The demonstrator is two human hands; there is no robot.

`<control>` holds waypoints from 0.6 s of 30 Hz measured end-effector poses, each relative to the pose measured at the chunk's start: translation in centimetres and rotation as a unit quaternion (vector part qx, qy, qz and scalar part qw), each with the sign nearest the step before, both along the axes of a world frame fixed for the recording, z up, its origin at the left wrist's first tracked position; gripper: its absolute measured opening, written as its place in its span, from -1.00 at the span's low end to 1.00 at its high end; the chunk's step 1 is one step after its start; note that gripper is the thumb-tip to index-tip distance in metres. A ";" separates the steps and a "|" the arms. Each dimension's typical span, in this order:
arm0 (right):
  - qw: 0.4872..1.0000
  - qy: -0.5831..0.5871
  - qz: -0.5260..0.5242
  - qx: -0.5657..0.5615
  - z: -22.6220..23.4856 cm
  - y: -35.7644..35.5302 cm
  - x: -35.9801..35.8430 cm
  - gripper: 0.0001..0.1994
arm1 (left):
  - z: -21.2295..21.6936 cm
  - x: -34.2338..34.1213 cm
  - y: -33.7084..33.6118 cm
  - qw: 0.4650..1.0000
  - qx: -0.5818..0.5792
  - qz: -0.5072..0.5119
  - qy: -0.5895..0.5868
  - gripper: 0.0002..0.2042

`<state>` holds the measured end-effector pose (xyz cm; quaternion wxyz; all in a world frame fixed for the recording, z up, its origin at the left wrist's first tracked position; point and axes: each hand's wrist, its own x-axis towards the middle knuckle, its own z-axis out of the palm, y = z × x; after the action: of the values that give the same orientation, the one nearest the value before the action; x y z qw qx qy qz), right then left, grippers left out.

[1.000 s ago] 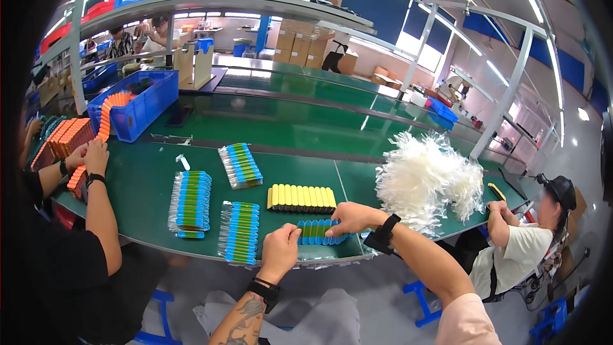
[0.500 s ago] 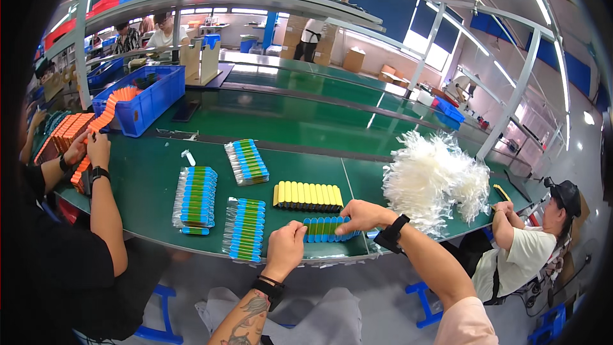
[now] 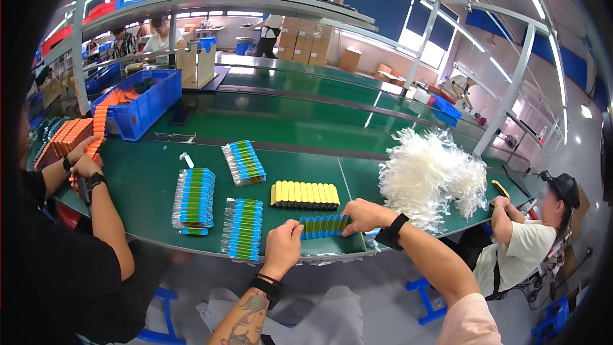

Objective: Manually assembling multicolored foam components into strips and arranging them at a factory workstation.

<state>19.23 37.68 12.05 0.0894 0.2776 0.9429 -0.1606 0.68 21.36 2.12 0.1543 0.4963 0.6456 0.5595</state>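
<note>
Fingers of both hands press on the two ends of a short blue row of small tubes that lies on the green table, close to its near edge. On the left hand the fingers are curled together and their tips touch the left end of the row. On the right hand the fingers are also held together, bent over the right end, and the thumb cannot be seen clearly. So the row is squeezed between the two hands and stays flat on the table. Each wrist has a dark band.

Just behind the blue row lies a yellow row of the same kind of tubes, a little longer. Left of the blue row is a packed bundle of blue and green tubes in clear wrap, further left of it a second bundle, and behind and left of the yellow row a third one, turned at an angle. Right of the blue row, near the right hand, stands a big white pile of thin plastic pieces.

Far left of the blue row a person in black handles orange tubes, beside a blue bin. Far right of it another person in a pale shirt sits at the table end.
</note>
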 end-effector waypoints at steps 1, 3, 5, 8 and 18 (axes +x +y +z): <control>1.000 -0.001 0.004 0.000 0.1 0.1 -0.1 -0.61 | 0.0 0.1 0.0 1.000 0.001 0.002 0.001 -0.82; 0.998 -0.053 0.001 -0.024 0.2 0.4 -0.5 -0.57 | 0.1 0.1 -0.1 1.000 -0.004 0.002 -0.005 -0.82; 0.997 -0.072 0.003 -0.032 0.2 0.7 -0.6 -0.58 | 0.2 0.2 0.0 1.000 0.001 -0.003 -0.001 -0.83; 0.999 -0.019 -0.011 -0.027 0.1 0.7 -0.6 -0.64 | 0.2 0.2 0.2 1.000 0.009 -0.001 0.002 -0.83; 1.000 -0.003 0.010 0.002 -0.3 0.5 0.0 -0.63 | 0.1 0.1 0.2 1.000 0.007 -0.001 -0.003 -0.83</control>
<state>19.26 38.18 11.79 0.0931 0.2693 0.9455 -0.1574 0.74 21.53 2.21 0.1533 0.4967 0.6405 0.5652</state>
